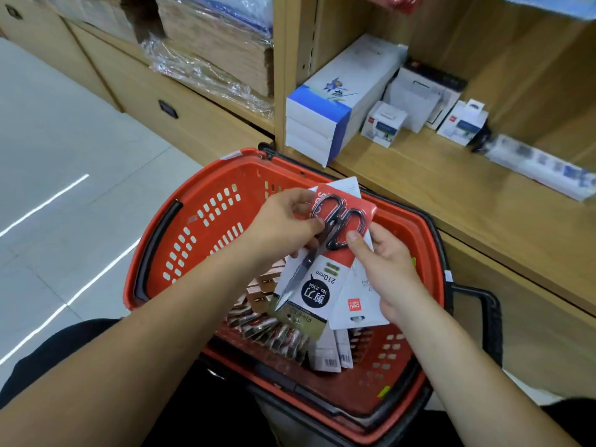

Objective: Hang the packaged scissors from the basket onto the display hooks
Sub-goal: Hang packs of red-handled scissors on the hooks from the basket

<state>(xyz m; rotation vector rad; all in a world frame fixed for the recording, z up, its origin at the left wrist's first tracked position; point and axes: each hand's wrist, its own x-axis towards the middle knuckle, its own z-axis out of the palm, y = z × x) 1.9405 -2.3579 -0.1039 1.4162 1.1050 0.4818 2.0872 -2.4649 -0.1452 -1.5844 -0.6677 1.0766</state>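
A red plastic basket (200,221) stands in front of me, below a wooden shelf. Over it I hold a red-and-white card pack of black-handled scissors (325,269), lying upside down. My left hand (287,225) pinches the pack near the scissor handles. My right hand (383,266) grips a second white pack (358,301) behind it, thumb on the front pack's edge. More packaged scissors (280,330) lie in the basket's bottom. No display hooks are in view.
The wooden shelf (451,195) to the right carries white and blue boxes (335,101) and small white cartons (383,122). Wrapped stacks of brown card (219,46) sit on the cabinet at the left. Grey tiled floor (58,175) lies to the left.
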